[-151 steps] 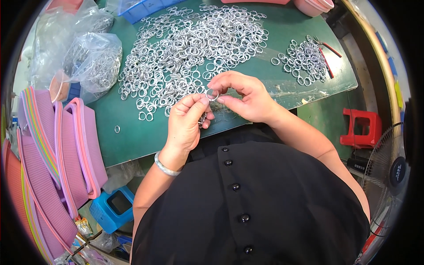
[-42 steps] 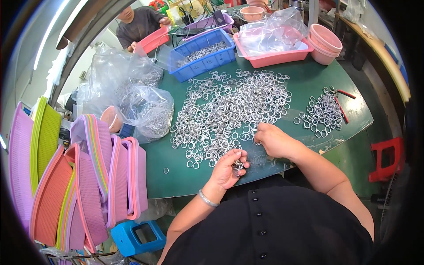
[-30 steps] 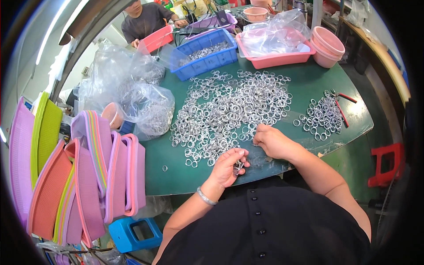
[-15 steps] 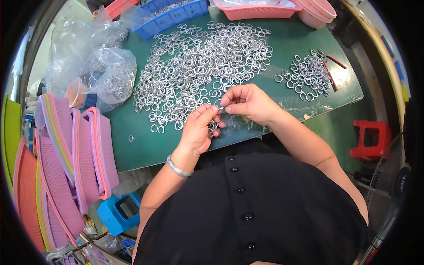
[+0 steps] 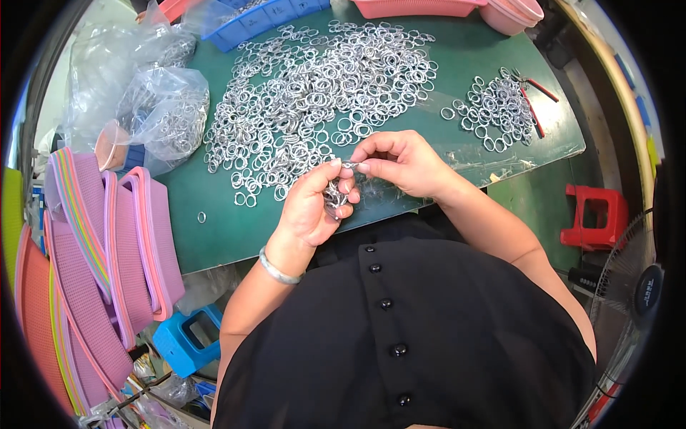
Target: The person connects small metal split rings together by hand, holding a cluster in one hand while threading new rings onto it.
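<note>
Thumb and finger of the left hand are pinched together on one side of a silver ring, while the other fingers are curled around a bunch of similar rings in the palm. The right hand has its thumb and finger closed on the opposite side of this same ring. Both hands are above the near side of the green table. From the hands, a large heap of rings lies toward eleven o'clock, and a smaller heap is at two o'clock, with red-handled pliers just beside it. One loose ring lies alone at eight o'clock. At ten o'clock is a transparent bag with metal pieces inside. A pale bracelet is around the left wrist.
</note>
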Demonstrator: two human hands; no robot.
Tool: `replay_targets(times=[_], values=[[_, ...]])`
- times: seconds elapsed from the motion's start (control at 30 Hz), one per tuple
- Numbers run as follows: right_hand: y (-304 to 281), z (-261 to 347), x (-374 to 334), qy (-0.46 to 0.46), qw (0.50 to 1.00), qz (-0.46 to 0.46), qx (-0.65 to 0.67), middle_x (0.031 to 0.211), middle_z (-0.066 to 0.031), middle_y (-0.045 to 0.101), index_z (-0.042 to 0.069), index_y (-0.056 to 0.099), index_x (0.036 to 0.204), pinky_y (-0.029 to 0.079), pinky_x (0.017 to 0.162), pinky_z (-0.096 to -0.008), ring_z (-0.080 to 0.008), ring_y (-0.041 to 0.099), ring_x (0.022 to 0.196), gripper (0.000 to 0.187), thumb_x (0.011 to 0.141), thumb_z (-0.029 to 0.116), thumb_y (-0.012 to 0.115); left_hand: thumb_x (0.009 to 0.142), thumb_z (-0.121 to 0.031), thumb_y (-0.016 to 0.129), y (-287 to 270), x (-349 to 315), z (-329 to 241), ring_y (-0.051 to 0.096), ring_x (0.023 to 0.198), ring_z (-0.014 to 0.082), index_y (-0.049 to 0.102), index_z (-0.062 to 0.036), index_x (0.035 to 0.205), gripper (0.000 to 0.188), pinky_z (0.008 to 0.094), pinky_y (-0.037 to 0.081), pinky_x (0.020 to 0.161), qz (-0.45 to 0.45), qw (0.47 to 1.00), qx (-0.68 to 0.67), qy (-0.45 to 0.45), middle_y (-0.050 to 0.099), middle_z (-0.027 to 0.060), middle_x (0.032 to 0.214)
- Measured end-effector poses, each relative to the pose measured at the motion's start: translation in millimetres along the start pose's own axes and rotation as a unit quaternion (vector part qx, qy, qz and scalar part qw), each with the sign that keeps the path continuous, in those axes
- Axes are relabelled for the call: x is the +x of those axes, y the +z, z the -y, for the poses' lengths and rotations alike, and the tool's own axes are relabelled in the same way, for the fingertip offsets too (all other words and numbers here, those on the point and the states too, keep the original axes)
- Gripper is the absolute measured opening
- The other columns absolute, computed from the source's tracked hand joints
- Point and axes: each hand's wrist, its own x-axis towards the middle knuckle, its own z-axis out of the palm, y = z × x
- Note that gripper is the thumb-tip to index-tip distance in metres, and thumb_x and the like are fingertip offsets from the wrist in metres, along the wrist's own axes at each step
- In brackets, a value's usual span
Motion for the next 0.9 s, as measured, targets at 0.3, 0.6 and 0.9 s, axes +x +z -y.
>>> replay_targets(times=[0.3,0.6,0.9], values=[[-1,5,-3,0.023,0.997,0.019,0.071,0.076,0.0008,0.058,0.000,0.059,0.087,0.042,0.065,-0.0206,-0.0050,0.051,0.069,0.010,0.078,0.004,0.058,0.086,-0.017,0.047,0,-6,4,0.050,0.058,0.0139,0.052,-0.0045,0.080,0.014,0.0198,0.036,0.042,-0.028,0.984,0.125,0.124,0.049,0.0029,0.064],[2,9,-4,-0.011,0.999,0.012,-0.051,0.076,0.0009,0.056,0.001,0.059,0.085,0.041,0.064,-0.0204,-0.0050,0.049,0.070,0.008,0.079,0.004,0.057,0.082,-0.010,0.054,4,-10,6,0.050,0.054,0.0072,0.055,-0.0040,0.088,0.008,0.0163,0.036,0.041,-0.029,0.945,0.238,0.224,0.051,0.0007,0.065],[10,7,-6,0.021,0.999,-0.018,0.034,0.075,-0.0003,0.058,0.000,0.059,0.086,0.042,0.064,-0.0209,-0.0056,0.050,0.070,0.010,0.080,0.006,0.057,0.084,-0.011,0.051,-2,-4,7,0.052,0.057,0.0090,0.054,-0.0048,0.087,0.007,0.0173,0.037,0.043,0.024,0.972,0.140,0.185,0.051,0.0005,0.066]])
